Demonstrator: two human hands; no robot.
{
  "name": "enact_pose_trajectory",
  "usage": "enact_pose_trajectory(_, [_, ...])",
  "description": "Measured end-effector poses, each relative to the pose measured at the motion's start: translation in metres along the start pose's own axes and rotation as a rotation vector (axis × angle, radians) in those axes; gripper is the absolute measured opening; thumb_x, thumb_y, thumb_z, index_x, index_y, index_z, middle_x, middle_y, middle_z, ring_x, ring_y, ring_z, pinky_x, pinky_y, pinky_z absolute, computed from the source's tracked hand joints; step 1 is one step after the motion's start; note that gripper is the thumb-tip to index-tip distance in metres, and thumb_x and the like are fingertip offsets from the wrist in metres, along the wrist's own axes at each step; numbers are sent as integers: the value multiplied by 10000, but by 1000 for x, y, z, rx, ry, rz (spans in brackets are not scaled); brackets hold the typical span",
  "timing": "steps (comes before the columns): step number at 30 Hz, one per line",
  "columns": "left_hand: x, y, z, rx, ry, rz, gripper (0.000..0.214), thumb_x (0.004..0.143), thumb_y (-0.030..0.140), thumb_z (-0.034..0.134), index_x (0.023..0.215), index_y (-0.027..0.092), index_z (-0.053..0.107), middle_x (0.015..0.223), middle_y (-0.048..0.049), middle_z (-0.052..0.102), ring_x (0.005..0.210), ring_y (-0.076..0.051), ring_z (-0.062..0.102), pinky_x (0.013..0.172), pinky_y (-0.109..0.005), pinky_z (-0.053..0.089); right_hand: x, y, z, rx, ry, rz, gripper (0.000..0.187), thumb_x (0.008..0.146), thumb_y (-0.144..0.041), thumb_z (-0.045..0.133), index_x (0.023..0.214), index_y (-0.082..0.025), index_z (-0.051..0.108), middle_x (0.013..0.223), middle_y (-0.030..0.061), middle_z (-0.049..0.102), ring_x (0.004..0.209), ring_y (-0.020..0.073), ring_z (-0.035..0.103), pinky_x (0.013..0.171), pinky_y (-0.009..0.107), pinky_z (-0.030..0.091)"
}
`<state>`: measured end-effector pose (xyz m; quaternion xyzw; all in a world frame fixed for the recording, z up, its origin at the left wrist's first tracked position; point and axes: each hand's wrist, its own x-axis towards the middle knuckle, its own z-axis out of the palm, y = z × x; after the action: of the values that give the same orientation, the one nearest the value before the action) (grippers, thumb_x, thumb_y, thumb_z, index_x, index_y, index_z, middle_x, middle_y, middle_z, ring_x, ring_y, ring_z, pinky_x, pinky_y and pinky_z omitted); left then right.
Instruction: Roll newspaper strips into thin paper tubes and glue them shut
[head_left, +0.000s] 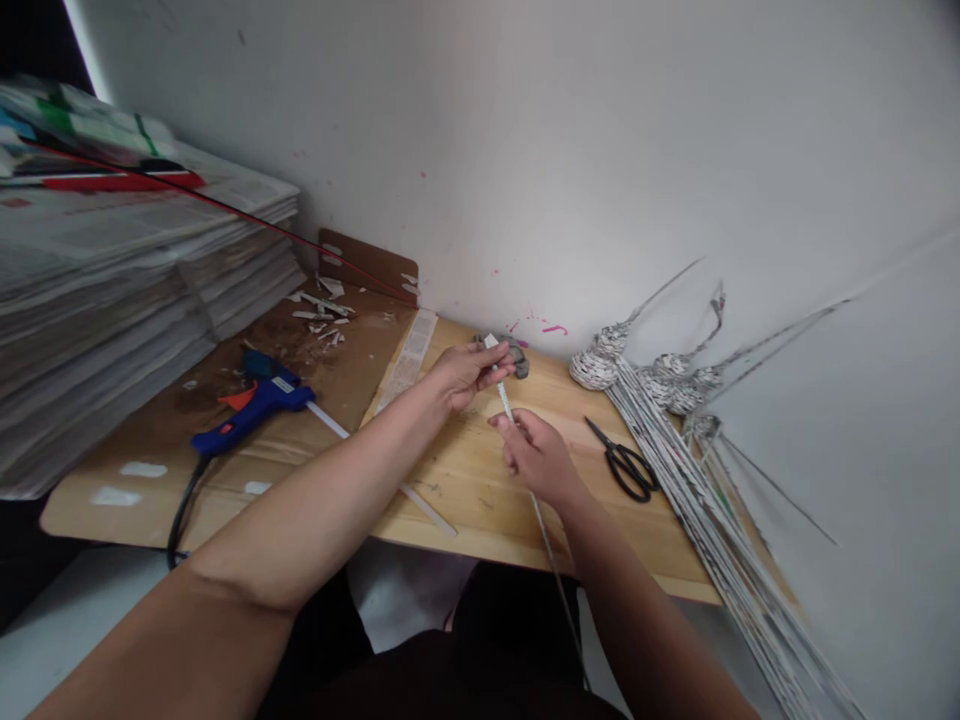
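My left hand (466, 376) pinches the upper, flattened end of a thin rolled-newspaper stick (505, 400) between thumb and fingers. Lower down, my right hand (534, 455) is closed around the same stick, whose thin tail runs below it past the table edge toward my lap. Right behind my left hand sits a grey lumpy object (519, 358), partly covered, its kind unclear. To the right of my right hand lie black-handled scissors (628, 468), blades toward the wall.
A blue glue gun (255, 405) with a white glue stick rests on brown board at left, near paper scraps (326, 308). Stacked newspapers (150, 260) rise behind. Woven paper gourd shapes (598, 360) and a bundle of paper sticks (705, 520) lie right. The wooden table (465, 500) meets the wall.
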<state>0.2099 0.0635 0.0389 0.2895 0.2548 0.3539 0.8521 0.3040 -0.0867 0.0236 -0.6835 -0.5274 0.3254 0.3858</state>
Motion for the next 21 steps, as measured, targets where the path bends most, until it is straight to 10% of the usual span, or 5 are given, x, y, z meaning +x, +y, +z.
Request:
enact_pose_trajectory(4, [0,-2,0,4,26,13,118,853,72,654,735,67,654,680,-60,685,588,-82,658,596,-151,564,6,-1,4,-390,209,-195,315,951,-423,419,860,-196,619,723,45,633,680,182,569,648,296,387])
enact_pose_trajectory(11, [1,-3,0,-25,-22,-14,99,853,82,657,758,64,674,709,-71,695,600,-88,672,566,-134,551,6,-2,3,402,-136,101,369,929,-523,421,928,-197,594,492,-65,422,404,119,411,444,247,329])
enact_pose_trajectory(17, [2,-4,-2,10,0,-13,89,853,98,664,768,69,669,701,-71,692,586,-91,664,525,-136,525,14,-4,2,-67,124,-78,354,922,-514,487,869,-195,630,544,-32,500,483,120,464,511,251,376])
enact_pose_trajectory(21, [1,-5,-1,18,10,-17,100,849,103,671,754,73,663,671,-61,678,561,-87,652,517,-139,522,15,2,4,-7,90,-31,377,960,-503,396,870,-206,611,504,-48,463,422,125,450,472,255,363])
